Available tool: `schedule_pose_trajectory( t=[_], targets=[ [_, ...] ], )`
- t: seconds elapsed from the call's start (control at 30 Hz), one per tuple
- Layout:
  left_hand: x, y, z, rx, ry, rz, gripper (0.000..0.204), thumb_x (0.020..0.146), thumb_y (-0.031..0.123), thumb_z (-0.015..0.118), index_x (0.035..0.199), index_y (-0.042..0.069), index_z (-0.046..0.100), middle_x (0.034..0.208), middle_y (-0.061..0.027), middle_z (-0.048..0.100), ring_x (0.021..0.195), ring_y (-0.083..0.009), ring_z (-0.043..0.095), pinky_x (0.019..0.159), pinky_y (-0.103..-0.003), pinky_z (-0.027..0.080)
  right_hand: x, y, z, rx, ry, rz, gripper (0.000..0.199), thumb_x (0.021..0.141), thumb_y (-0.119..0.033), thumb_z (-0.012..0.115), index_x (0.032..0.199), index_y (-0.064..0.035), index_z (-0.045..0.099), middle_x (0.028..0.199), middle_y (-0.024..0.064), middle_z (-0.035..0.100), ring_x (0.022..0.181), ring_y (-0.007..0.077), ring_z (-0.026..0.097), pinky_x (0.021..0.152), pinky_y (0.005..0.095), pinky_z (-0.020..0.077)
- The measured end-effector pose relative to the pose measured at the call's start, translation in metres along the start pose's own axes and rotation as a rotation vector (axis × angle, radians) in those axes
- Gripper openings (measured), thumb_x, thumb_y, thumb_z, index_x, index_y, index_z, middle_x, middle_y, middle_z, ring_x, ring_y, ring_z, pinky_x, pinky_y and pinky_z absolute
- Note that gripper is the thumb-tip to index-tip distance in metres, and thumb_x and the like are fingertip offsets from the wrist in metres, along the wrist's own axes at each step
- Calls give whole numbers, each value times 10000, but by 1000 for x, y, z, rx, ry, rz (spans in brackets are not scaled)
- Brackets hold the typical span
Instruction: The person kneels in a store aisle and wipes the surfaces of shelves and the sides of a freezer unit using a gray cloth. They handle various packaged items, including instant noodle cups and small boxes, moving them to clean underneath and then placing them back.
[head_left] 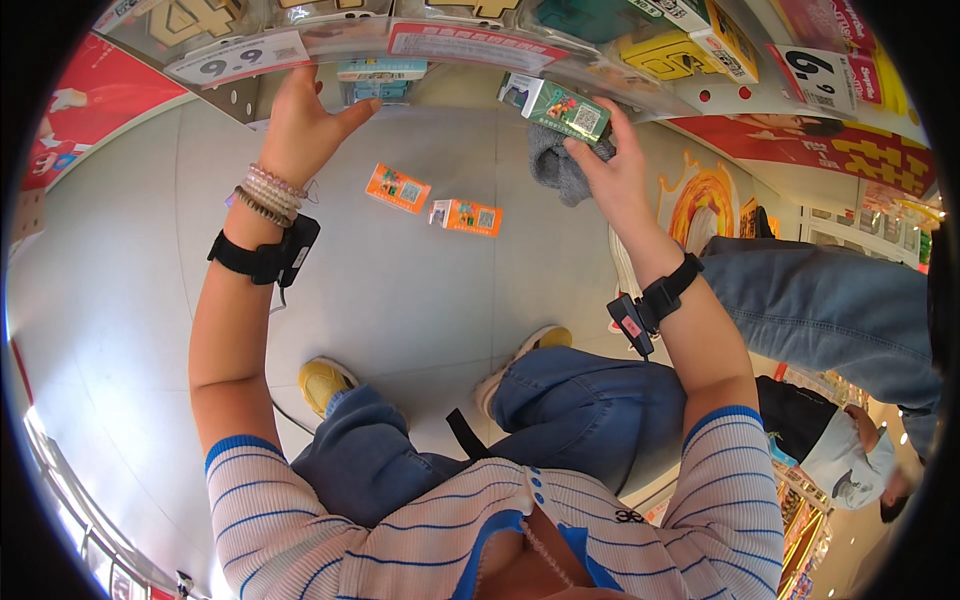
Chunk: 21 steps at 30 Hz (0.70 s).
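At the front edge of a shelf, my left hand [312,128] is raised with its thumb stretched away from the fingers, and nothing shows in it. The fingertips partly overlap the shelf edge. Just right of that thumb is a light blue box [382,70], low under the shelf. My right hand [622,165] grips a small green box [568,112] between thumb and fingers, its printed side turned up. Behind and below this box is a grey cloth [562,168]; whether my hand touches it I cannot tell. Two small orange boxes, one farther left [398,188] and one nearer [466,217], lie on the floor.
Shelves of packaged goods run across the far side, with a white price tag [240,58] at left and another [818,80] at right. A person's jeans-clad leg [820,300] is close on my right. Another person [850,450] is farther back.
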<state>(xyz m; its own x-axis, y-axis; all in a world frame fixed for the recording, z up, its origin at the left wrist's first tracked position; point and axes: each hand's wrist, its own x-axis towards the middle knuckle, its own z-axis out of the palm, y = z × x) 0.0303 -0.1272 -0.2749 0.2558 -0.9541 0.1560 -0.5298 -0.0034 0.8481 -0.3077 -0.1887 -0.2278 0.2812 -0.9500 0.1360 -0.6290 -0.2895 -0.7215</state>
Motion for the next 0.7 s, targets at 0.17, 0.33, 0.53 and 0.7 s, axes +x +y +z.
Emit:
schedule_pose_trajectory(
  t=[0.17,0.33,0.53,0.7],
  targets=[
    [20,-10,8,-149,-94,100,485,744,150,791,1142,-14,566,1081,-79,618,1024,-167,564,913,-333,458,20,15,13,144,-121,31,542,801,-130,732,1273,-18,491,1127,91,589,1063,172,543,937,311,417],
    [25,-13,15,-271,-143,123,491,736,179,807,1134,0,582,1025,-59,635,938,-161,584,824,-312,482,32,11,17,372,-225,147,489,834,-172,719,1240,9,515,1165,81,582,1054,144,535,920,292,424],
    [29,6,32,-150,-227,114,475,751,208,802,1122,-3,591,981,-49,644,928,-144,593,857,-300,483,41,12,12,350,-308,243,430,865,-210,697,1192,21,543,1075,52,627,959,114,563,868,270,452],
    [35,13,43,-156,-298,34,466,753,238,802,1102,-2,607,983,-79,661,943,-154,597,880,-315,485,47,3,13,334,-409,264,466,887,-238,669,1248,10,507,1154,48,588,1043,126,527,923,276,411]
  ],
)
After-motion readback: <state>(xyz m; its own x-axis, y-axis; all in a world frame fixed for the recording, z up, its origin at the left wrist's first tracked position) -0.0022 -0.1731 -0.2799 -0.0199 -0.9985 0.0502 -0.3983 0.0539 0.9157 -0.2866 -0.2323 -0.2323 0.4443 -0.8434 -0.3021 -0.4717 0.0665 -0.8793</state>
